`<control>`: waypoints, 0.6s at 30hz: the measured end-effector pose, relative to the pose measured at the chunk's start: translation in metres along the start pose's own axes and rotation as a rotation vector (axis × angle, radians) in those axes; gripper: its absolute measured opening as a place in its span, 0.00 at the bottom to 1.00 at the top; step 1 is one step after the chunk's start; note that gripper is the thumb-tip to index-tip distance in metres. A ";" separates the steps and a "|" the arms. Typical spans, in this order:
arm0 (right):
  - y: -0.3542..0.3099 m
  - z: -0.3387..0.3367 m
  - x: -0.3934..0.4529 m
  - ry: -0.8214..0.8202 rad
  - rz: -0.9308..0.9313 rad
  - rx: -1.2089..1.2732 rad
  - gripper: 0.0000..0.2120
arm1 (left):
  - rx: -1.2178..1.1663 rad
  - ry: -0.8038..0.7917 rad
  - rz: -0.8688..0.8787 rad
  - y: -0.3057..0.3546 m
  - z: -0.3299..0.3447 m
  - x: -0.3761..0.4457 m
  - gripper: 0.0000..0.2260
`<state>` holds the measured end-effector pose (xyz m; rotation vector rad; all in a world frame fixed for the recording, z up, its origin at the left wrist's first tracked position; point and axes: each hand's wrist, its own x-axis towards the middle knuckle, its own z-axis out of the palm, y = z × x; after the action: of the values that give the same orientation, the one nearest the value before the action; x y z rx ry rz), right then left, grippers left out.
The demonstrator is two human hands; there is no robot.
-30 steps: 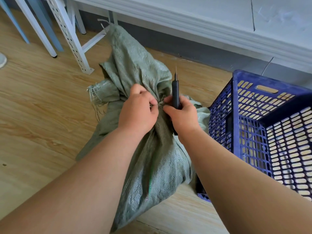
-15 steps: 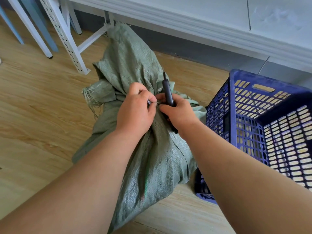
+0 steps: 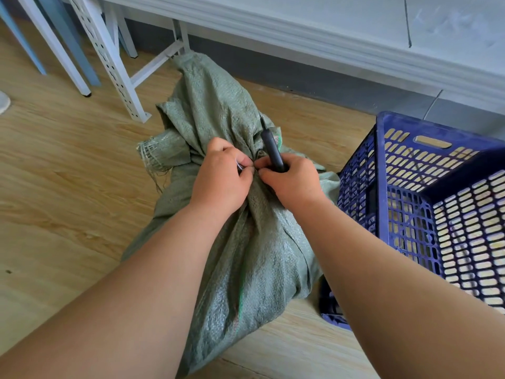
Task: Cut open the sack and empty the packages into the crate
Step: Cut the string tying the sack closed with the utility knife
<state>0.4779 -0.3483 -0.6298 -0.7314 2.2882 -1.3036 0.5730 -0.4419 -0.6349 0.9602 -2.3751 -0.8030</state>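
A green woven sack [image 3: 254, 255] stands on the wooden floor, its neck bunched and tied. My left hand [image 3: 221, 179] pinches the tied neck, with a bit of white tie showing between thumb and finger. My right hand [image 3: 292, 181] touches the same spot and holds a black cutter [image 3: 272, 151], blade tip pointing up and away. The sack's loose top [image 3: 207, 105] flops back toward the wall. A blue slatted plastic crate [image 3: 426, 192] stands just right of the sack. The packages are hidden inside the sack.
White perforated metal legs [image 3: 114, 69] of a rack stand on the floor at the upper left, behind the sack. A pale wall with a grey skirting [image 3: 300, 75] runs along the back. Wooden floor [image 3: 68, 173] spreads to the left.
The cutter has tilted a little to the left, its tip now leaning over the sack's neck. Both hands stay pinched together at the tie.
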 end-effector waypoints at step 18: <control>0.004 0.008 -0.002 0.021 -0.081 0.060 0.07 | -0.029 0.004 -0.027 0.006 -0.007 0.005 0.01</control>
<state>0.4829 -0.3507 -0.6367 -0.8004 2.2461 -1.4162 0.5706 -0.4445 -0.6247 0.9832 -2.3457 -0.8425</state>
